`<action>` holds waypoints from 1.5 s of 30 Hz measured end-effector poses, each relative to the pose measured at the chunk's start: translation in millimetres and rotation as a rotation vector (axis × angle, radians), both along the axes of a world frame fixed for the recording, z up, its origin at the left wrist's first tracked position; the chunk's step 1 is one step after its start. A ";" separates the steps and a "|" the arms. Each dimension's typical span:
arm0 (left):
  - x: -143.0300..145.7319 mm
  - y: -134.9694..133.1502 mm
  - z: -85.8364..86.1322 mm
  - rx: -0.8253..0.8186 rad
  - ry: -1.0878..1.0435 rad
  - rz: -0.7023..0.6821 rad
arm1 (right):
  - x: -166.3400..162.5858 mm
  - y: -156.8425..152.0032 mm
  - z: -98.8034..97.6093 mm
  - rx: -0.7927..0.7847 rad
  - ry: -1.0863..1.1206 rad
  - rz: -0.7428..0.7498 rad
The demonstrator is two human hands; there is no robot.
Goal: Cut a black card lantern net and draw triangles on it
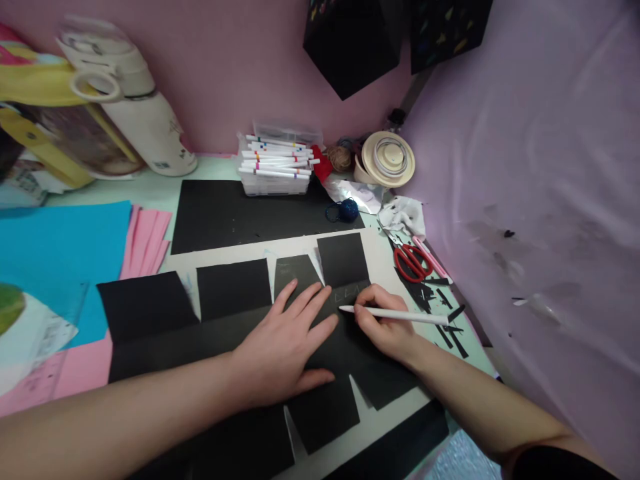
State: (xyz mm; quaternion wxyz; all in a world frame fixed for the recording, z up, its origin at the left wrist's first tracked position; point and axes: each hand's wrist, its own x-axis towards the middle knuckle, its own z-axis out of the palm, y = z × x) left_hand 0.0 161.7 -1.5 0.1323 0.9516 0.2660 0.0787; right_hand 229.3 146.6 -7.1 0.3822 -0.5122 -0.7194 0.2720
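Note:
A large sheet of black card (215,337), cut into flaps along its upper and lower edges, lies on the table. My left hand (285,340) rests flat on its middle with the fingers spread. My right hand (385,320) grips a slim white pen (400,314) near its tip. The tip points left and is at the card's surface; whether it touches I cannot tell. Faint pale letters (347,293) show on the card just above the tip. Narrow wedge gaps separate the flaps.
Red-handled scissors (413,263), a pink cutter (431,259) and black paper scraps (445,320) lie at the right. Behind are a box of white markers (277,160), blue yarn (348,210) and another black sheet (210,213). A white bottle (145,120) stands back left, near blue paper (65,240).

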 end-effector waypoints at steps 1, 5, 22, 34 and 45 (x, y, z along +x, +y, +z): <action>0.0 0.0 0.3 0.002 0.006 0.000 | -0.2 0.1 0.5 -0.003 0.005 -0.011; 0.1 -0.1 0.5 0.011 -0.012 0.002 | -0.1 -0.4 0.4 -0.033 0.001 -0.043; 0.7 0.1 1.3 0.012 -0.017 -0.004 | -1.0 0.1 1.1 -0.019 -0.050 -0.011; 1.5 0.3 2.4 0.013 -0.012 0.000 | -0.2 -0.7 0.6 -0.020 -0.053 -0.008; 0.8 0.6 2.0 0.017 0.004 -0.011 | -0.9 0.1 1.5 -0.017 -0.047 -0.015</action>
